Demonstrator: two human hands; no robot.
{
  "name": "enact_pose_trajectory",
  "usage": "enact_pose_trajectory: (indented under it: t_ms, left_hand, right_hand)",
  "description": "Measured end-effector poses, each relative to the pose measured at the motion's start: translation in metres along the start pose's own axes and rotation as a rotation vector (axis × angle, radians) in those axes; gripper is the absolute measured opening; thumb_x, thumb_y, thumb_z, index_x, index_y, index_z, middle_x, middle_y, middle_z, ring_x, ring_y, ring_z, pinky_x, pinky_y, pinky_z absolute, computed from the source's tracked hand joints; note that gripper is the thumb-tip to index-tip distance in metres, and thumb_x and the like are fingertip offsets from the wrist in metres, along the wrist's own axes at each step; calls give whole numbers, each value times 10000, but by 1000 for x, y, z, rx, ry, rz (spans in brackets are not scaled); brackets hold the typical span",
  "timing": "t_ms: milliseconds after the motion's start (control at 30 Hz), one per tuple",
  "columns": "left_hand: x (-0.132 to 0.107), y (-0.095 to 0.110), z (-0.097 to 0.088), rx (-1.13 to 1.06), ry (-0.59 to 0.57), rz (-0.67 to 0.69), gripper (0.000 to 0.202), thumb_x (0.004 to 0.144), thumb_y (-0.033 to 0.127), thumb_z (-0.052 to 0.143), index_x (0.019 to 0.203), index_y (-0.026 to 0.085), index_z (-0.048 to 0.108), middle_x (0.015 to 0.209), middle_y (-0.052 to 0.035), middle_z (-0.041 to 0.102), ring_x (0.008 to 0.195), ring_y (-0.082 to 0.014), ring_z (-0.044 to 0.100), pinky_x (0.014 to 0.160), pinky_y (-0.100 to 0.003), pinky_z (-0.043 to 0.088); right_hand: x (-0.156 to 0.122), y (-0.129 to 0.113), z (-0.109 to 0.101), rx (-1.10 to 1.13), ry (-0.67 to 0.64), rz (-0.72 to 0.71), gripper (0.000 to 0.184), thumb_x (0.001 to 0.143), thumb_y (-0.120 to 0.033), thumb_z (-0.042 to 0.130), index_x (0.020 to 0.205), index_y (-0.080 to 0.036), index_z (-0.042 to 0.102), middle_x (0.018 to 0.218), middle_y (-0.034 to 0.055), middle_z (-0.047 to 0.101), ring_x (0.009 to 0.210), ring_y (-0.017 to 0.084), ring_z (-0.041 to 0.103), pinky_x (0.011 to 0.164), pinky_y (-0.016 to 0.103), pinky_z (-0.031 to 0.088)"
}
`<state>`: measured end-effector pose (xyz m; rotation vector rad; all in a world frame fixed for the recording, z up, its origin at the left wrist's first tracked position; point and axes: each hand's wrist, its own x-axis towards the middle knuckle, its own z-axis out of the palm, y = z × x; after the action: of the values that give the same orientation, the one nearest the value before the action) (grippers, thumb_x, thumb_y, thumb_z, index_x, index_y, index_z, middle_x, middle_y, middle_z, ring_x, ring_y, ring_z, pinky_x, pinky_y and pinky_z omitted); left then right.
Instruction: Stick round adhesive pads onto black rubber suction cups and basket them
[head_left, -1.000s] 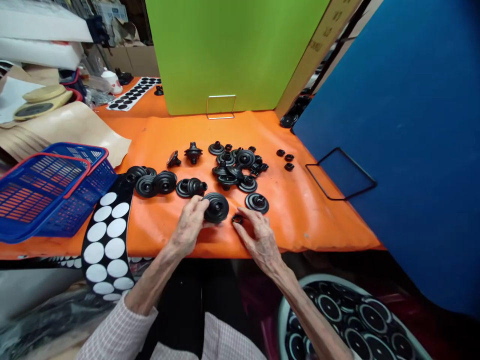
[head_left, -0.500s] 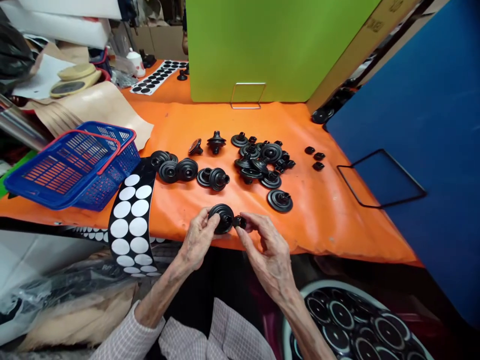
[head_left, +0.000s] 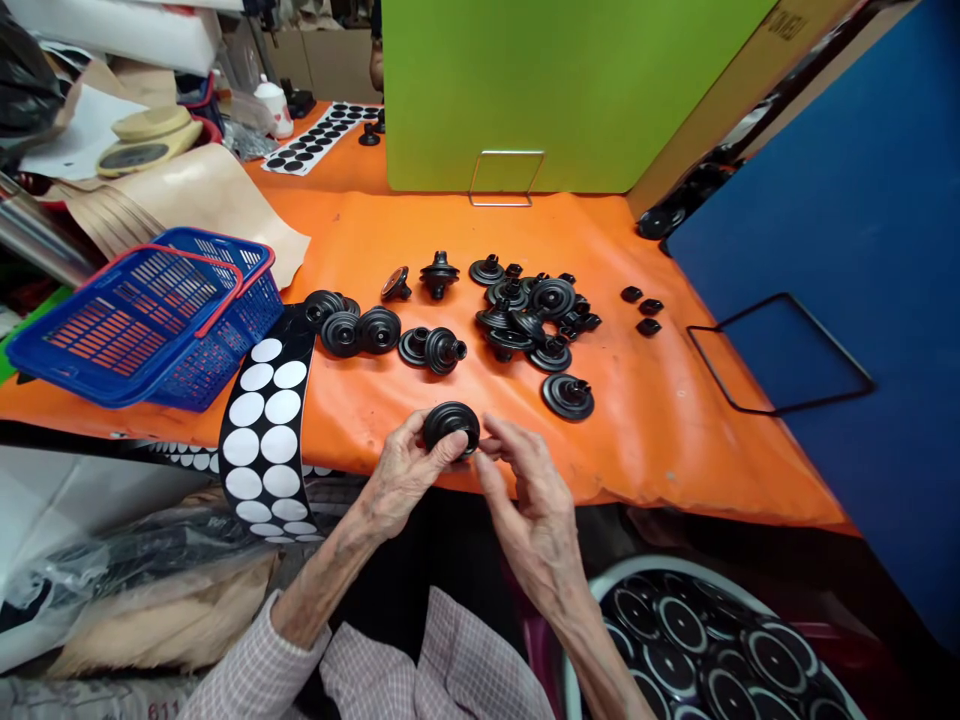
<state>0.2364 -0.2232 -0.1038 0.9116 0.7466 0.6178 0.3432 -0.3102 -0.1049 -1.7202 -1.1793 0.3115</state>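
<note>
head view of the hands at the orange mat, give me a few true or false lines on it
The left hand holds a black rubber disc. True.
The right hand lies flat on the mat. False: it is curled, with its fingertips at the disc.
Two blue baskets sit left of the strip. True.
The strip shows black dots on white. False: it shows white dots on black.
</note>
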Motion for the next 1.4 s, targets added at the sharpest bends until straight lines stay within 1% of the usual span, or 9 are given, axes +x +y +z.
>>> enact_pose_trajectory:
  t_ms: [100, 200, 367, 567, 867, 1033, 1167, 1267, 1400]
  left_hand:
    - [-2, 6, 0, -43, -51, -21, 420, 740, 364, 742, 1067, 128, 629, 1106, -106, 668, 964, -224, 658, 820, -353, 567]
    - [-4, 9, 1, -17, -83, 15, 412, 752, 348, 737, 1083, 128, 627, 1090, -103, 686, 999, -223, 656, 849, -325, 557]
    - [-5, 3, -1, 49, -48, 106, 342, 797, 330, 695, 1077, 139, 643, 1092, -89, 695, 1044, -211, 643, 918, -297, 512]
    - [-6, -3, -8, -132, -78, 107, 333, 804, 285, 699, 1110, 206, 594, 1185, -52, 650, 1153, -184, 574, 1023, -299, 418]
    - [-3, 8, -12, -107, -162, 88, 429, 720, 365, 771, 1071, 180, 607, 1107, -74, 660, 1056, -204, 610, 974, -313, 445]
    - [-8, 2, -9, -10, -80, 173, 342, 784, 385, 705, 1050, 182, 637, 1067, -68, 679, 1020, -200, 628, 941, -297, 469]
    - [0, 6, -12, 117, -2, 173, 364, 807, 385, 674, 1107, 192, 599, 1131, -71, 667, 1069, -195, 618, 950, -290, 467]
    - [22, 18, -26, 370, 149, 215, 480, 771, 474, 672, 1131, 171, 580, 1139, -99, 656, 1088, -244, 608, 968, -360, 460]
    - [53, 36, -50, 941, 409, 445, 551, 787, 559, 585, 1176, 168, 577, 1149, -132, 604, 1079, -308, 576, 970, -478, 428]
  right_hand:
    - [5, -1, -3, 148, -27, 281, 440, 884, -461, 546, 1253, -220, 551, 1138, 97, 625, 974, 218, 623, 869, 414, 528]
    - [8, -1, -1, 335, -149, 403, 418, 831, -514, 604, 1120, -213, 590, 1042, 66, 655, 946, 214, 622, 884, 398, 510]
    - [6, -1, 8, 417, -96, 416, 335, 820, -491, 631, 1017, -227, 566, 968, 33, 620, 904, 188, 580, 865, 367, 506]
    - [10, -7, 17, 598, -95, 433, 497, 780, -458, 684, 1203, -252, 524, 1294, 63, 562, 1189, 219, 540, 1042, 399, 426]
    - [10, -13, 13, 532, -61, 317, 396, 775, -409, 693, 1111, -241, 567, 1139, 53, 651, 1079, 213, 620, 987, 404, 492]
    - [13, -15, 17, 487, -89, 267, 265, 812, -394, 648, 1013, -228, 597, 1015, 39, 688, 964, 196, 659, 883, 351, 548]
    - [16, -11, 14, 459, -156, 245, 485, 852, -440, 600, 1283, -241, 499, 1268, 78, 618, 1135, 211, 611, 951, 368, 520]
    - [31, 3, -11, 275, -125, 193, 483, 896, -488, 518, 1307, -235, 508, 1324, 92, 578, 1156, 215, 596, 982, 389, 488]
    - [78, 49, -67, -125, -20, 176, 364, 905, -479, 461, 999, -188, 660, 919, 70, 707, 857, 204, 671, 796, 356, 543]
